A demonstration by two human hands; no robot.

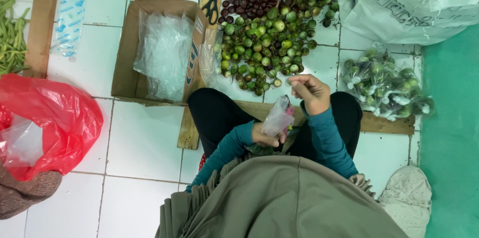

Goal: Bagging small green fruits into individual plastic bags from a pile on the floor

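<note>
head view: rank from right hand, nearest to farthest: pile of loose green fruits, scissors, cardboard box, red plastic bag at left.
From the right hand:
1. Pile of loose green fruits, just ahead of it on the floor.
2. Scissors, beyond the pile's left edge.
3. Cardboard box, further left.
4. Red plastic bag, far left.

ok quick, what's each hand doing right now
Left hand: closed on a small clear bag.
Right hand: fingers curled shut, raised near the bag's top; whether it pinches anything cannot be told.
</note>
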